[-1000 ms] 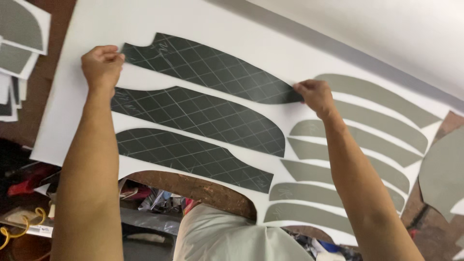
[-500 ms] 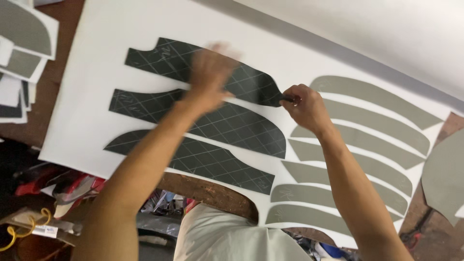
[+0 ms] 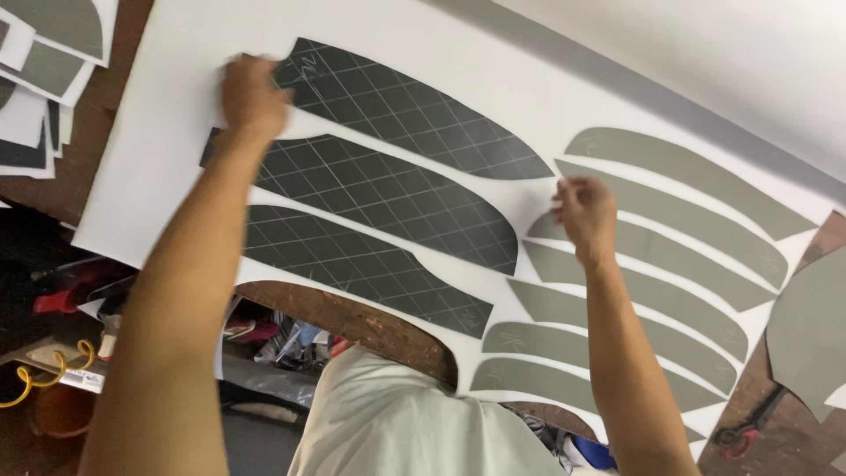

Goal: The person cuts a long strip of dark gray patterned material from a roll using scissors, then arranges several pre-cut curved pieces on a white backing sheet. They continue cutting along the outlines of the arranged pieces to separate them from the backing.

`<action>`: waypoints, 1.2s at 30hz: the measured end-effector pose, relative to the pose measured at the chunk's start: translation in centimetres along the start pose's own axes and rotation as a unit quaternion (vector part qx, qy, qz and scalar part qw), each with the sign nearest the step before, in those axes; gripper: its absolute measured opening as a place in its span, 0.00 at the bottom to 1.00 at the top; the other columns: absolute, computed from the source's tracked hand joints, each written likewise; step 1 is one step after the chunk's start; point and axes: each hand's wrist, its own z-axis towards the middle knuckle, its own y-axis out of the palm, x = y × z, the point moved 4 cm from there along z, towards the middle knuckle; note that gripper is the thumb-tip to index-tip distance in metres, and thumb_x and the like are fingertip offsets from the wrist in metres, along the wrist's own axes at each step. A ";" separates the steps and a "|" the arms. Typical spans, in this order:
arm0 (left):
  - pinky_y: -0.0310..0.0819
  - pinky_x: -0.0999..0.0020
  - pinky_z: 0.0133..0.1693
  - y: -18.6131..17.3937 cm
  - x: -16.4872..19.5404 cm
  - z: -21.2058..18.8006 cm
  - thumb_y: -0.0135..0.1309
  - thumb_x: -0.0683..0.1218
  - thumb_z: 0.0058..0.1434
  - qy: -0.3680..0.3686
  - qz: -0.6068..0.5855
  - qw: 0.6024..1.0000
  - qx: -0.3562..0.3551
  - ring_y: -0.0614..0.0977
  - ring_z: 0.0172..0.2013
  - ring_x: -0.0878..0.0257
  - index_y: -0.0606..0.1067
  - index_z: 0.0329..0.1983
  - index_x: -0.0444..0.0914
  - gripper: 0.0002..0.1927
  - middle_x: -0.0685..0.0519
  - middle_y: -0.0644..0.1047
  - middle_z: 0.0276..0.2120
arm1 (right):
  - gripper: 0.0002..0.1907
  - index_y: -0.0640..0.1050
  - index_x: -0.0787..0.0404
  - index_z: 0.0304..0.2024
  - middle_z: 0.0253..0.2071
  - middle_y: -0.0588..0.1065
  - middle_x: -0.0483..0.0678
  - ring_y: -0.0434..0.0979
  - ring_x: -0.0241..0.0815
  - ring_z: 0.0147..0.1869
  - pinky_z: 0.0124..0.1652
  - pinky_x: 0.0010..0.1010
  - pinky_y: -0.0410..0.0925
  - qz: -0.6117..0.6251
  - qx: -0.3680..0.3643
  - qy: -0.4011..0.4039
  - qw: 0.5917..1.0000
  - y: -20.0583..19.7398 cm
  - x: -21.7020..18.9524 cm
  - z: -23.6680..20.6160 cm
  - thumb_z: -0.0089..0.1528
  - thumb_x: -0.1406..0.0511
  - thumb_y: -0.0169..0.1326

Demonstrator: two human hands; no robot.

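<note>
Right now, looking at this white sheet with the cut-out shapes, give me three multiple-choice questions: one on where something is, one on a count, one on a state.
1. Where does the left hand rest?
A. on the left end of the top dark grid-lined piece
B. on the grey strips
C. off the sheet

2. How many dark grid-lined pieces lie on the white sheet?
A. one
B. three
C. six

3. How is the right hand?
A. flat, palm down
B. fingers bent, at the gap between the dark pieces and the grey strips
C. gripping scissors

Answers: 1 A, the hand covers that piece's left end. 2 B, three lie stacked one below another. 3 B, its fingers curl at that gap.
</note>
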 end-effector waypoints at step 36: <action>0.79 0.76 0.42 -2.6 -15.0 -11.8 0.62 0.41 0.64 -0.311 -0.184 0.932 -0.026 0.84 0.38 0.65 0.80 0.45 0.36 0.07 0.50 0.82 0.38 | 0.11 0.83 0.65 0.30 0.25 0.78 0.46 0.72 0.34 0.26 0.28 0.27 0.66 -0.157 -0.095 0.071 0.980 3.6 6.8 -4.8 0.56 0.63 0.69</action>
